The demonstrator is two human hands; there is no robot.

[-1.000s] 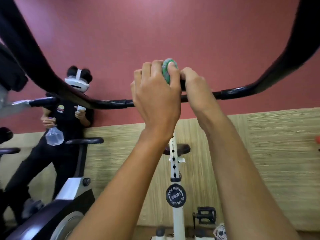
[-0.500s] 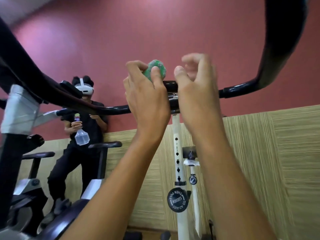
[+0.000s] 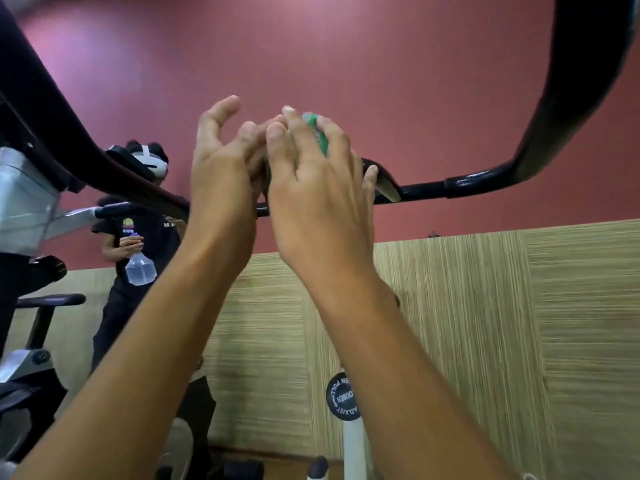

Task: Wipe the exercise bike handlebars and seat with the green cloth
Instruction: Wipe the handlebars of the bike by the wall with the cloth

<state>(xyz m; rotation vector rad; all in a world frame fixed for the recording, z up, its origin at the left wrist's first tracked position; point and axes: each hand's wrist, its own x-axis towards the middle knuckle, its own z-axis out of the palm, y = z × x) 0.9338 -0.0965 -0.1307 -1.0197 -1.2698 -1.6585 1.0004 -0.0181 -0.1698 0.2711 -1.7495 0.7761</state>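
Note:
The black handlebar (image 3: 426,188) of the exercise bike runs across the view at hand height, and its ends curve up at both sides. Both my hands are raised in front of its middle. My right hand (image 3: 322,199) grips the bunched green cloth (image 3: 317,133), which shows between its fingers just above the bar. My left hand (image 3: 221,168) is right beside it with fingers spread, fingertips near the cloth; I see nothing in it. The bike's own seat is not in view.
A person in black (image 3: 138,233) wearing a white headset stands at the left holding a clear spray bottle (image 3: 140,270). Another bike's seat (image 3: 52,301) and frame are at far left. A white post with a black adjust knob (image 3: 344,396) stands below, before a wood-panelled wall.
The green cloth has gone from my left hand into my right hand. My left hand has opened, and both hands have lifted slightly off the bar.

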